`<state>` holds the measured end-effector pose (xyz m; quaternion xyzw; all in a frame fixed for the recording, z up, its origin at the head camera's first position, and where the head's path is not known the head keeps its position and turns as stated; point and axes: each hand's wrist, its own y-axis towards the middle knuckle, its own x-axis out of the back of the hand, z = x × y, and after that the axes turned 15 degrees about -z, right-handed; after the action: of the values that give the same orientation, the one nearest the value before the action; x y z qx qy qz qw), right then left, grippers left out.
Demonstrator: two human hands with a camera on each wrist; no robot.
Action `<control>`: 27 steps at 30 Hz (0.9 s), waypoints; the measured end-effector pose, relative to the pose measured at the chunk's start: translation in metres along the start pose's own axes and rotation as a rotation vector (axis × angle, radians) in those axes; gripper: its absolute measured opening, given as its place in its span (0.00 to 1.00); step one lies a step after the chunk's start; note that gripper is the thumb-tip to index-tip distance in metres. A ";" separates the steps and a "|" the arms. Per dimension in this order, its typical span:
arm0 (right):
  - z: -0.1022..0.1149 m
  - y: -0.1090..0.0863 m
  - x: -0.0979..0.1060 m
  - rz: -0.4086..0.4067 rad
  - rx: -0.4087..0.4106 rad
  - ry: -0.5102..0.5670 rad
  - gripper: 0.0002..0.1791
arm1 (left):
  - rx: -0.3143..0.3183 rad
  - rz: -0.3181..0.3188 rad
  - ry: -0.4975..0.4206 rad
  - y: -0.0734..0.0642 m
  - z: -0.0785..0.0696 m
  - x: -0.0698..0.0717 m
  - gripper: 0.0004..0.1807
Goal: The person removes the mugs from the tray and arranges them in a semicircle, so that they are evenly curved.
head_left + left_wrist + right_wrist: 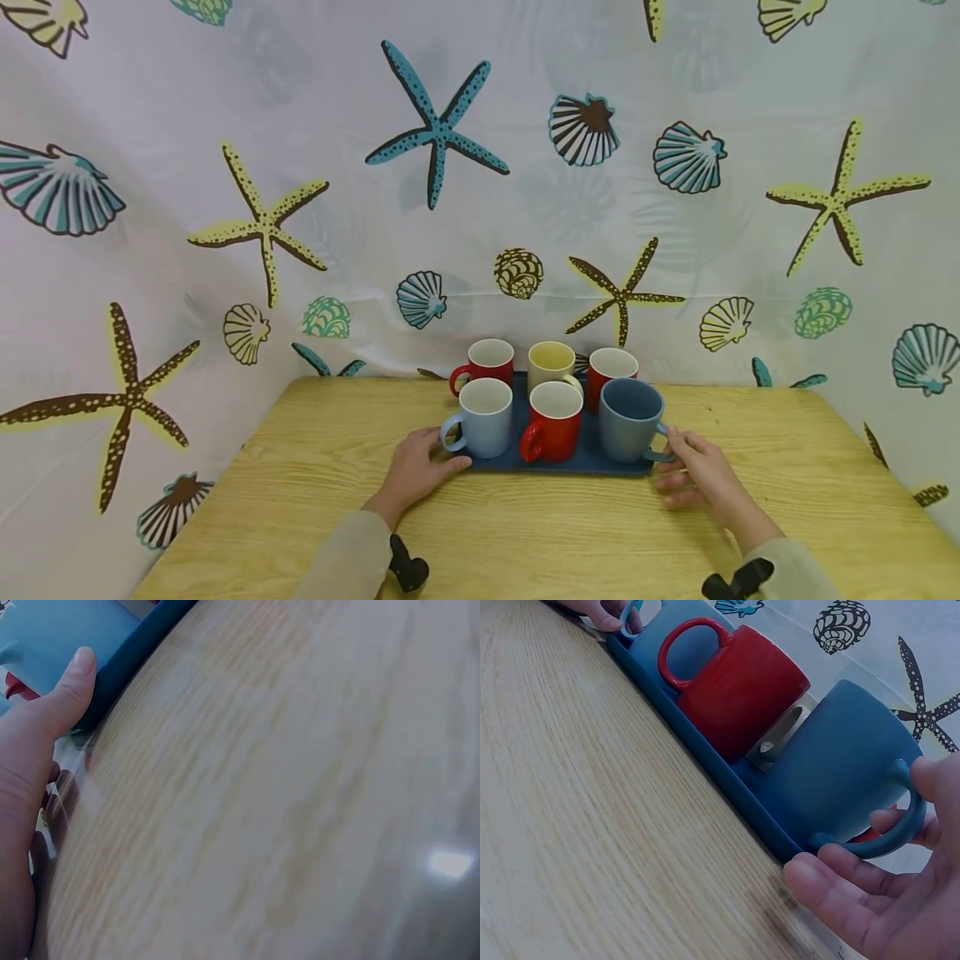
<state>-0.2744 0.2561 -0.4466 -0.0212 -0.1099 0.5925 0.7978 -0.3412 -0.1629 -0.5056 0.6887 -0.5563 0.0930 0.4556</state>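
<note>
A dark blue tray (592, 468) holds several mugs in two rows. At its front left corner, my left hand (417, 467) grips the tray edge, thumb along the front side, beside the handle of a light blue mug (486, 421). In the left wrist view the thumb (75, 686) lies against the tray's rim; the other fingers are mostly hidden. My right hand (701, 475) pinches the handle of a darker blue mug (628, 425) at the front right, thumb outside and a finger behind the handle. Its lower fingers (840, 896) are close to the tray corner.
A red mug (557, 427) stands between the two blue ones. Behind are a red mug (491, 360), a cream mug with yellow inside (551, 360) and another red mug (611, 367). The wooden table (555, 533) ends at a patterned curtain (480, 233).
</note>
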 end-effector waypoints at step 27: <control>-0.005 -0.005 -0.006 -0.071 -0.022 0.131 0.25 | 0.011 0.003 0.032 -0.001 0.001 0.000 0.35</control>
<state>-0.2705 0.2493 -0.4520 -0.0649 -0.0646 0.5600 0.8234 -0.3408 -0.1639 -0.5066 0.6887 -0.5495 0.1076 0.4606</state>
